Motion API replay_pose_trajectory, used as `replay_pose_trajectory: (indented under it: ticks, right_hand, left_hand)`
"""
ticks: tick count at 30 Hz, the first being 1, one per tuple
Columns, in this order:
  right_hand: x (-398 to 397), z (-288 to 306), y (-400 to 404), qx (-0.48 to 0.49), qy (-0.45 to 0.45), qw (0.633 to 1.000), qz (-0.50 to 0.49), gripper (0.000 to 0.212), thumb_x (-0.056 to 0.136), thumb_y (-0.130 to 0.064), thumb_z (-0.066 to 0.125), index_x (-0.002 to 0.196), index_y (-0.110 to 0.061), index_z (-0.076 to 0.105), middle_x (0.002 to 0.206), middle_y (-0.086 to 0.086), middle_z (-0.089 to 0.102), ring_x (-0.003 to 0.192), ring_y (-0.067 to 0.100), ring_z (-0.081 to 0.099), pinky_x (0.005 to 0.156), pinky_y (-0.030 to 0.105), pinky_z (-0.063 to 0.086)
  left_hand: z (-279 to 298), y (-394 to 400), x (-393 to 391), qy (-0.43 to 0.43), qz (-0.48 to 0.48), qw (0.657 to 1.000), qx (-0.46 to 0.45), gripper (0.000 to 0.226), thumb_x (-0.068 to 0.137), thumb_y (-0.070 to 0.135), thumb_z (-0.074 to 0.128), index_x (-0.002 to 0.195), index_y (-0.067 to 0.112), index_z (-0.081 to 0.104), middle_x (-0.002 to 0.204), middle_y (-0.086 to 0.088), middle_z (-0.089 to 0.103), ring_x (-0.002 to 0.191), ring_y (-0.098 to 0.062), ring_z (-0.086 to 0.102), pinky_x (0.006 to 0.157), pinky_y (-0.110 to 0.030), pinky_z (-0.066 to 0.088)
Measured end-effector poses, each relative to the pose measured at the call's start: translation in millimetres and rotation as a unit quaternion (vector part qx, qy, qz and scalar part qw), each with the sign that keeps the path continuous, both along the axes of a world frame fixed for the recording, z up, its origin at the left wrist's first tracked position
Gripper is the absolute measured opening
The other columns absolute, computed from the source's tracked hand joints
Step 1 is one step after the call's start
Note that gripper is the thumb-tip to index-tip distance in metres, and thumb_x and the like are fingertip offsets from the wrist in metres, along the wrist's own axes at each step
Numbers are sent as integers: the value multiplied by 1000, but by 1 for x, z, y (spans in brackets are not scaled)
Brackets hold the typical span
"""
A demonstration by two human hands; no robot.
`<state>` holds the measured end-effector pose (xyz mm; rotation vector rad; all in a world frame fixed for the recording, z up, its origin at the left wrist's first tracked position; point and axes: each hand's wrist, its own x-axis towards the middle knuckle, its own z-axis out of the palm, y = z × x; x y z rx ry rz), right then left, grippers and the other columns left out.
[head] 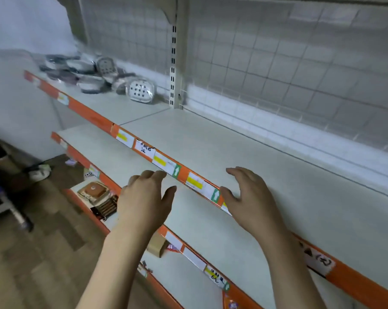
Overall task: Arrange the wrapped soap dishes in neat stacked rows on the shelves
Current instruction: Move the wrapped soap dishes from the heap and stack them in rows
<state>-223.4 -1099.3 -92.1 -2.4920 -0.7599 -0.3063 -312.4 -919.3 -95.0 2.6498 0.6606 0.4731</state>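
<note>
Wrapped soap dishes point(92, 75) heaped loosely, glossy film, far along upper shelf point(244, 157) — left hand point(144, 197), right hand point(251, 197) spread, empty, near its edge.

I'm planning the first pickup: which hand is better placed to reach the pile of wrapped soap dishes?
Probably the left hand: the wrapped soap dishes lie heaped at the far left of the upper shelf, on its side. The right hand would have to cross over. Both hands are empty.

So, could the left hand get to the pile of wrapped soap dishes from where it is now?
Probably yes, but not without moving: the left hand hovers empty, the wrapped soap dishes lie far off to its left on the upper shelf, and nothing blocks the way.
</note>
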Motion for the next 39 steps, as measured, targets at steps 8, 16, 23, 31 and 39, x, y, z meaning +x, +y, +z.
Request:
replay_pose_trajectory:
  ticks: [8, 16, 23, 31, 39]
  right_hand:
    - [66, -17, 116, 25, 27, 999, 25, 43, 91, -24, 59, 131, -14, 52, 136, 2, 51, 129, 18, 40, 100, 19, 25]
    - [128, -5, 269, 49, 40, 993, 100, 44, 92, -26, 56, 134, -17, 49, 137, -3, 48, 129, 17, 38, 99, 21, 27]
    - [137, -14, 376, 45, 59, 982, 173, 40, 91, -21, 58, 130, -14, 54, 131, 0, 54, 123, 19, 45, 98, 23, 30]
    - [148, -23, 494, 40, 46, 986, 158, 38, 88, -17, 61, 125, -11, 58, 125, 4, 59, 118, 24, 50, 98, 26, 33]
    - [142, -11, 626, 69, 41, 994, 80, 37, 87, -17, 62, 124, -12, 58, 124, 6, 59, 115, 27, 52, 97, 35, 38]
  left_hand:
    - [-23, 120, 33, 26, 71, 997, 4, 44, 92, 41, 53, 131, 22, 52, 130, -1, 56, 116, -26, 51, 89, -35, 44]
    - [-8, 257, 71, -3, 122, 992, 23, 40, 88, 38, 59, 123, 18, 59, 120, -6, 62, 108, -32, 55, 85, -41, 48]
    - [-24, 337, 61, -2, 171, 985, 2, 25, 86, 32, 63, 98, 11, 63, 99, -8, 63, 92, -33, 58, 69, -39, 46]
    - [-32, 454, 78, -31, 167, 985, -14, 31, 87, 33, 61, 113, 16, 64, 108, -5, 63, 99, -28, 58, 76, -39, 49]
    - [-15, 612, 86, -30, 87, 996, 1, 40, 85, 45, 51, 107, 15, 68, 107, -5, 66, 97, -32, 59, 78, -41, 50]
